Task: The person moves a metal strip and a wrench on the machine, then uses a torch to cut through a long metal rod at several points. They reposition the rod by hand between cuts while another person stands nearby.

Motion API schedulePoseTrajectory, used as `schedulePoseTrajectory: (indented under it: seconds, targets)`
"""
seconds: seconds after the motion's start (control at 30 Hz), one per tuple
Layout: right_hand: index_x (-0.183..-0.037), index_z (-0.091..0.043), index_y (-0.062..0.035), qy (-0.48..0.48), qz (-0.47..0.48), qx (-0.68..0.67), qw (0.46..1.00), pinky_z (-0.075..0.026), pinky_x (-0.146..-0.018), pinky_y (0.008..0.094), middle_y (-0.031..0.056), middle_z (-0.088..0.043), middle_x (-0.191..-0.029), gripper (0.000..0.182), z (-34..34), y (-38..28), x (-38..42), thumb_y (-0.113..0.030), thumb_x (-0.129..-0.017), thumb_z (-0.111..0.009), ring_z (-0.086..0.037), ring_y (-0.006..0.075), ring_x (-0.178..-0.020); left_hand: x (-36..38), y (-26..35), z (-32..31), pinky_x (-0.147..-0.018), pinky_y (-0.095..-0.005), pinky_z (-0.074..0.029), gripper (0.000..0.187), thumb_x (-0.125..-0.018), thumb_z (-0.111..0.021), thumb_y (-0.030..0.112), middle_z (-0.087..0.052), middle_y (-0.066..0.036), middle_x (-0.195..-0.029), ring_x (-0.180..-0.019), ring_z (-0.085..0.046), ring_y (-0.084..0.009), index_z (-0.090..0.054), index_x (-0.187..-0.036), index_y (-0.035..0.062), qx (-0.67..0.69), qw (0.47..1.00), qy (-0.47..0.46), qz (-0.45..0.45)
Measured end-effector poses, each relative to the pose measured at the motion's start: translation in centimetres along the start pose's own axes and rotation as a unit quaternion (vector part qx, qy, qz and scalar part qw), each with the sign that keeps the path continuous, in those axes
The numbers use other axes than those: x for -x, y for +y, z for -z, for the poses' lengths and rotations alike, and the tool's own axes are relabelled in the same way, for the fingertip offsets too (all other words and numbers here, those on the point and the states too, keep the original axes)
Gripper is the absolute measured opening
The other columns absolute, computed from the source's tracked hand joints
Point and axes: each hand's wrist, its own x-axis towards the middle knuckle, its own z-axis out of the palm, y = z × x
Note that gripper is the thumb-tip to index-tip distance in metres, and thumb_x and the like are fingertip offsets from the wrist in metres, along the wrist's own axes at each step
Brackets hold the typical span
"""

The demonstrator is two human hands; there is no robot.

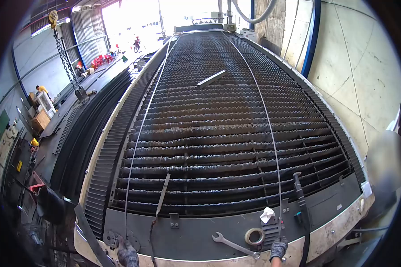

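Currently left hand (128, 255), right hand (279, 249): fingers clenched round thin rods (276, 153); red bin (36, 187), contents unclear.

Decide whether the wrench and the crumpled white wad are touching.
Apart: the head view shows dark plate between the wrench and the white wad.

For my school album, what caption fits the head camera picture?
Gloved left hand and gloved right hand at a long ridged metal bed, wrench between them.
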Motion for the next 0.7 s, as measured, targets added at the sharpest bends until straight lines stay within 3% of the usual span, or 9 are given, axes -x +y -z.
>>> schedulePoseTrajectory:
  seconds: [0.23,0.3,0.33,0.4,0.43,0.57,0.63,0.67,0.7]
  targets:
    - [-0.096,-0.073,0.0003,-0.045,-0.048,-0.030,0.997,-0.052,-0.079,0.0524,0.0273,-0.070,-0.091,0.035,5.5,7.7,8.7,-0.032,-0.098,-0.059,-0.068,0.0442,-0.090,4.7,-1.8,4.0,-0.088,-0.0433,-0.054,0.047,-0.104,-0.054,0.040,-0.074,-0.024,-0.111,-0.103,-0.071,-0.0389,-0.072,-0.113,-0.0029,0.017,0.987,-0.153,0.033]
    - [-0.092,-0.073,-0.0005,-0.062,-0.068,-0.036,0.995,-0.052,-0.077,0.0522,0.0264,-0.070,-0.086,0.036,7.8,10.3,11.1,-0.033,-0.098,-0.059,-0.068,0.0434,-0.087,4.7,-3.8,3.6,-0.085,-0.0424,-0.053,0.048,-0.105,-0.054,0.038,-0.074,-0.024,-0.113,-0.099,-0.072,-0.0361,-0.069,-0.117,-0.0051,-0.002,0.986,-0.167,0.000]
    - [-0.090,-0.073,-0.0005,-0.048,-0.062,-0.019,0.997,-0.052,-0.077,0.0528,0.0264,-0.070,-0.087,0.038,8.6,11.1,11.1,-0.034,-0.098,-0.059,-0.068,0.0438,-0.087,5.5,-8.4,0.5,-0.083,-0.0411,-0.053,0.046,-0.106,-0.054,0.036,-0.075,-0.022,-0.109,-0.096,-0.071,-0.0345,-0.069,-0.113,-0.0073,0.133,0.983,-0.092,-0.086]
    - [-0.086,-0.072,-0.0004,-0.033,-0.036,0.031,0.998,-0.051,-0.078,0.0546,0.0264,-0.070,-0.087,0.043,9.6,12.0,11.7,-0.039,-0.099,-0.057,-0.067,0.0451,-0.087,5.4,-10.2,-1.1,-0.085,-0.0417,-0.053,0.044,-0.104,-0.056,0.033,-0.074,-0.024,-0.107,-0.093,-0.070,-0.0380,-0.069,-0.111,-0.0085,0.213,0.956,-0.185,0.082]
    - [-0.084,-0.071,-0.0003,-0.040,-0.020,0.067,0.997,-0.051,-0.079,0.0558,0.0264,-0.070,-0.087,0.047,10.7,11.7,13.8,-0.042,-0.099,-0.056,-0.066,0.0460,-0.088,6.1,-10.7,-0.7,-0.086,-0.0419,-0.053,0.045,-0.104,-0.057,0.033,-0.074,-0.025,-0.107,-0.093,-0.069,-0.0392,-0.069,-0.110,-0.0095,0.144,0.973,-0.162,0.080]
    - [-0.097,-0.074,0.0029,-0.050,-0.061,0.005,0.997,-0.049,-0.096,0.0535,0.0283,-0.070,-0.108,0.052,14.1,11.3,19.5,-0.046,-0.097,-0.056,-0.063,0.0449,-0.112,6.0,-11.3,0.5,-0.079,-0.0420,-0.051,0.046,-0.104,-0.060,0.035,-0.073,-0.024,-0.093,-0.082,-0.065,-0.0341,-0.069,-0.104,-0.0100,0.072,0.987,-0.133,-0.062]
    - [-0.106,-0.073,0.0018,-0.098,-0.114,-0.008,0.989,-0.050,-0.096,0.0524,0.0283,-0.069,-0.111,0.058,15.6,9.6,20.1,-0.054,-0.095,-0.058,-0.063,0.0469,-0.111,5.4,-10.4,1.0,-0.080,-0.0425,-0.051,0.048,-0.103,-0.061,0.036,-0.073,-0.024,-0.094,-0.082,-0.065,-0.0351,-0.069,-0.105,-0.0109,0.144,0.975,-0.170,-0.011]
    - [-0.104,-0.073,0.0015,-0.068,-0.108,0.003,0.992,-0.051,-0.096,0.0523,0.0276,-0.070,-0.111,0.059,14.8,10.3,20.6,-0.054,-0.096,-0.057,-0.064,0.0463,-0.109,4.9,-11.1,1.1,-0.081,-0.0421,-0.050,0.048,-0.103,-0.061,0.036,-0.074,-0.025,-0.095,-0.083,-0.065,-0.0353,-0.069,-0.106,-0.0114,0.118,0.976,-0.180,-0.045]
    - [-0.104,-0.074,-0.0011,-0.069,-0.081,0.019,0.994,-0.052,-0.094,0.0521,0.0266,-0.070,-0.110,0.056,12.7,12.4,20.5,-0.054,-0.096,-0.056,-0.066,0.0446,-0.107,4.9,-10.4,2.2,-0.090,-0.0453,-0.052,0.051,-0.104,-0.057,0.037,-0.073,-0.030,-0.105,-0.097,-0.066,-0.0473,-0.069,-0.110,-0.0122,0.102,0.974,-0.192,-0.057]
